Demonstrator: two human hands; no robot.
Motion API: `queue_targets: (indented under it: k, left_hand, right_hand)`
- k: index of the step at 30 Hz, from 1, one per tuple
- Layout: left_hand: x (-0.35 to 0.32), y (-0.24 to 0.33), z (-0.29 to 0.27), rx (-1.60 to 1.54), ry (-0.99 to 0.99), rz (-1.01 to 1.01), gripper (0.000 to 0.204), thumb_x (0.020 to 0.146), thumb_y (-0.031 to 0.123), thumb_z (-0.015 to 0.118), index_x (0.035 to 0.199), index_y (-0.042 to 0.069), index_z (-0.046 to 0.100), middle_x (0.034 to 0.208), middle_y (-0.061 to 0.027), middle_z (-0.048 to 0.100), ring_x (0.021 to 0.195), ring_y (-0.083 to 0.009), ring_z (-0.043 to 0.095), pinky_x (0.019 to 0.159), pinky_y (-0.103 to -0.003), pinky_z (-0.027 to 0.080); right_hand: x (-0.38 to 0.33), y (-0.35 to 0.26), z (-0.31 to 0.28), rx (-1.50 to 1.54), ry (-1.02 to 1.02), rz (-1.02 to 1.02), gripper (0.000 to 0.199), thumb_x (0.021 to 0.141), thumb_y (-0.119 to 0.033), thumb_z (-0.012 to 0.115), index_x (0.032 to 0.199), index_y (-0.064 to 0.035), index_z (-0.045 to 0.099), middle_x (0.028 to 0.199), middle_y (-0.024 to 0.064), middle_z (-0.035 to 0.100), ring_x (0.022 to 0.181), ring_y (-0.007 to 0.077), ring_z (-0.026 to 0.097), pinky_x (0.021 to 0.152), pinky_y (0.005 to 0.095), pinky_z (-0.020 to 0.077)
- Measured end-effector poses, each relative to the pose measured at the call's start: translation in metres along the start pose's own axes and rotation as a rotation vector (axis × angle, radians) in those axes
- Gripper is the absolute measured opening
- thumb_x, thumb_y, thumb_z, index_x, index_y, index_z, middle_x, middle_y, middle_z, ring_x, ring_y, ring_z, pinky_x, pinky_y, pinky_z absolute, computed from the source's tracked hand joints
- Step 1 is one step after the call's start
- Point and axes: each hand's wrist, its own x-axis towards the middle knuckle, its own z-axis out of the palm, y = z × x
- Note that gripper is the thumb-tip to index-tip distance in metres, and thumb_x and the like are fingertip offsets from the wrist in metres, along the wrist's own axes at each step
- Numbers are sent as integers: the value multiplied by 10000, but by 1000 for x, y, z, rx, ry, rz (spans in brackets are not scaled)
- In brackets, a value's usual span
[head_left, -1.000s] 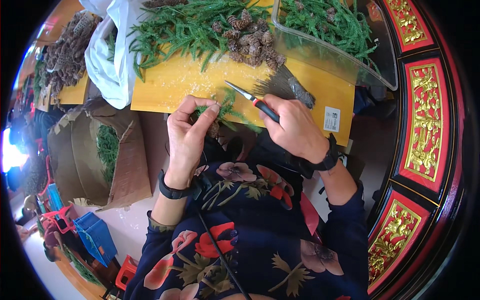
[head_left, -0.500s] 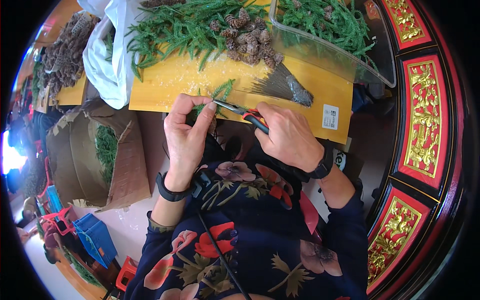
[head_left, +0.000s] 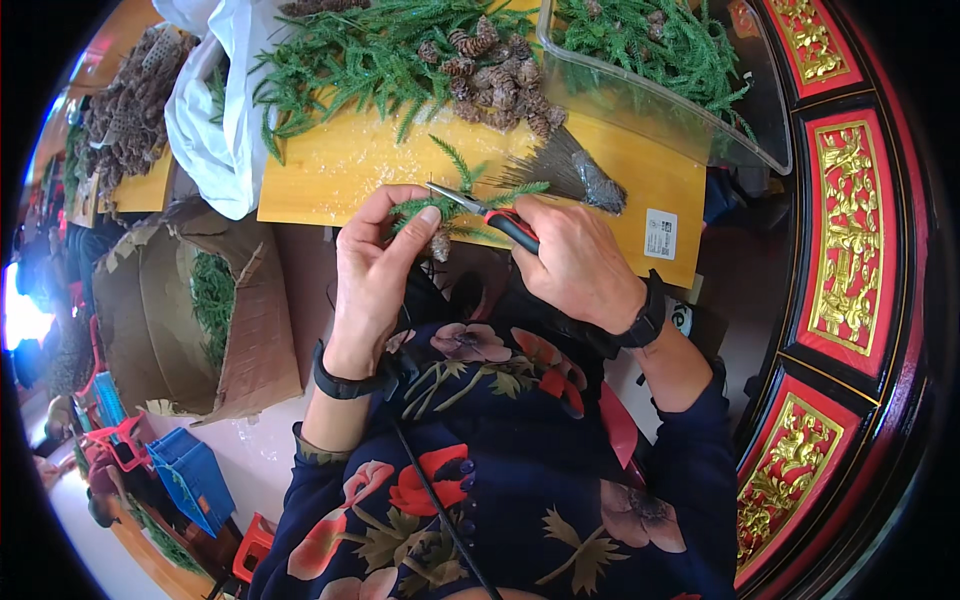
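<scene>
1. The left hand (head_left: pixel 375 265) pinched a small green conifer sprig (head_left: pixel 425 208) between thumb and fingers, holding it just over the near edge of the yellow tabletop (head_left: pixel 340 170). A little brown cone (head_left: pixel 440 245) hung beneath the sprig, close to the fingertips.
2. The right hand (head_left: pixel 575 260) was clenched round the red-and-black handles of a pair of snips (head_left: pixel 490 212), whose slim metal blades pointed left and met the sprig near the left thumb.
3. The sprig looked very light and springy, with soft feathery needles on a thin woody stem. It would probably bend rather than snap, so the firmest hold seemed to be on the stem close to the cut, not on the needles.
4. The cone looked dry, scaly and brittle, and likely to shed bits if squeezed.
5. Farther back on the tabletop lay a loose heap of green branches (head_left: pixel 350 60), ragged and tangled, with a cluster of rough brown pine cones (head_left: pixel 495 80) beside it.
6. A clear plastic tub (head_left: pixel 650 105), smooth and thin-walled, held more greenery at the right rear.
7. A bundle of fine grey wires (head_left: pixel 560 170) fanned out just beyond the right hand.
8. To the left, a white plastic bag (head_left: pixel 215 120) slumped over the tabletop's edge, and an open cardboard box (head_left: pixel 180 310) below held more green clippings.
</scene>
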Motion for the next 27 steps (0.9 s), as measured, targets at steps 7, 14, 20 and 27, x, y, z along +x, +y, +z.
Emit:
queue_targets:
  k: [7, 14, 20, 27]
  left_hand:
    - [0, 3, -2, -100, 2, -63, 138, 866, 14, 633, 1002, -10, 625, 841, 3, 629, 741, -43, 558, 692, -177, 443]
    - [2, 1, -4, -91, 14, -67, 146, 862, -1, 630, 1007, -15, 628, 852, -1, 634, 754, -45, 561, 702, -179, 447]
    - [6, 0, -6, -48, -19, -103, 142, 861, 69, 647, 990, 11, 646, 784, 28, 609, 681, -23, 521, 607, -157, 395]
    - [21, -15, -27, -180, -22, -337, 99, 859, 172, 651, 880, 76, 657, 664, 76, 529, 563, 4, 421, 478, -150, 274]
  right_hand:
    - [-1, -3, -2, 15, -40, 39, 142, 762, -90, 582, 849, 10, 532, 680, 242, 559, 718, 449, 554, 626, 505, 414]
    - [2, 3, 1, 67, -100, 45, 125, 775, -98, 575, 838, 5, 545, 674, 235, 558, 705, 449, 554, 616, 496, 418]
    - [10, 9, 4, 5, -79, 24, 132, 772, -98, 577, 835, 13, 539, 684, 240, 562, 680, 438, 561, 607, 489, 428]
    - [36, 7, 6, -655, 221, -198, 105, 759, -117, 574, 797, -40, 513, 688, 128, 549, 595, 313, 578, 540, 452, 443]
